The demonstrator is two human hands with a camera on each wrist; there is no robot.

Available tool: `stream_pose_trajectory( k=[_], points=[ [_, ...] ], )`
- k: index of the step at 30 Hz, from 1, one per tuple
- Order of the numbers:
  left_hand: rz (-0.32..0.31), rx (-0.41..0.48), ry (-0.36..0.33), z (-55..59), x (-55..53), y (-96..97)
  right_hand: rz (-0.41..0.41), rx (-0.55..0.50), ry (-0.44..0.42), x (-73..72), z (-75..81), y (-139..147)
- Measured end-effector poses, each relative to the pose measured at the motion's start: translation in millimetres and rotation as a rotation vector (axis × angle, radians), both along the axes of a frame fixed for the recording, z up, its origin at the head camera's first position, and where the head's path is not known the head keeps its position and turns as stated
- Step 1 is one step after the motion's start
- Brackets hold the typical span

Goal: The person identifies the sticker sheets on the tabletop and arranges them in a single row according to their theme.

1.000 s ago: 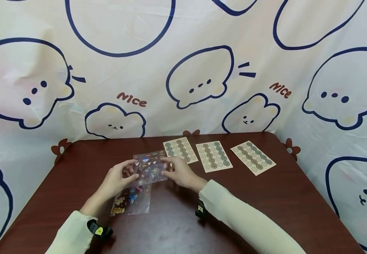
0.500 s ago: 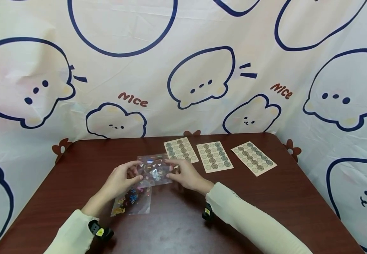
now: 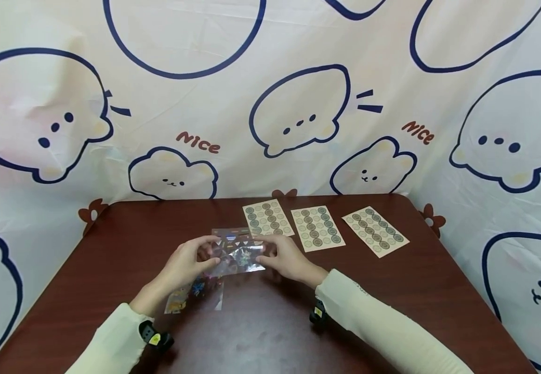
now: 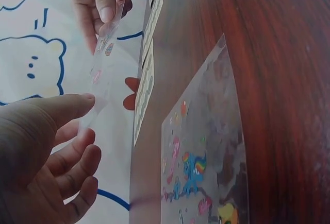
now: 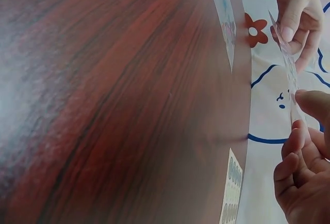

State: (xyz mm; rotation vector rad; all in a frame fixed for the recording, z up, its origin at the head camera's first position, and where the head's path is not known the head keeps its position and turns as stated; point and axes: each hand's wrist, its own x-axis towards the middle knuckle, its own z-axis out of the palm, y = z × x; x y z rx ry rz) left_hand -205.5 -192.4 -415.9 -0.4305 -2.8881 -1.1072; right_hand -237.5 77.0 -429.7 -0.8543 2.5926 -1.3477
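Held up over the table is a clear plastic sticker sheet (image 3: 236, 255) with small coloured prints, catching the light. My left hand (image 3: 182, 264) pinches its left edge between thumb and fingers. At the opposite edge, my right hand (image 3: 290, 257) pinches it the same way. The left wrist view shows the sheet nearly edge-on, stretched between both hands. A second clear sticker sheet (image 4: 206, 141), printed with a blue cartoon pony and other small figures, lies flat on the table beneath. In the head view the raised sheet and my left hand partly cover it.
Three cream paper sheets of round stickers lie toward the back: a left one (image 3: 270, 218), a middle one (image 3: 318, 228) and a right one (image 3: 375, 231). The brown table (image 3: 270, 332) ends at a cartoon-printed cloth backdrop (image 3: 233, 114).
Both hands have shifted right, carrying the clear sticker sheet with them. It now shows a brighter glare. The sheet lying on the table and the paper sheets have stayed in place.
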Motion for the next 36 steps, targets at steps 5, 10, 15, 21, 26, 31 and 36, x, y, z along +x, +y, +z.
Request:
stream_pose_trajectory(
  k=[5, 10, 15, 21, 26, 31, 36],
  points=[
    [0.006, -0.004, -0.003, 0.7, 0.4, 4.3, -0.014, 0.003, 0.009, 2.6, -0.4, 5],
    [0.000, 0.003, -0.002, -1.1, 2.9, 6.0, -0.019, 0.019, -0.002, 7.0, -1.5, 7],
    [-0.011, -0.007, -0.003, -3.1, 4.2, 7.6, -0.031, 0.023, 0.001, 9.6, -2.3, 9],
    [-0.014, -0.033, -0.011, -2.3, 5.2, 11.4, -0.021, 0.008, -0.002, 12.6, -2.2, 14],
    [-0.025, -0.045, -0.006, -3.0, 6.0, 14.4, -0.013, 0.004, -0.006, 14.5, -4.6, 18],
    [-0.043, -0.066, -0.023, -6.2, 9.5, 17.9, -0.023, 0.033, -0.028, 18.9, -7.5, 23],
    [-0.057, -0.065, -0.024, -8.4, 14.4, 21.0, -0.030, 0.042, -0.025, 21.1, -8.4, 25]
  ],
)
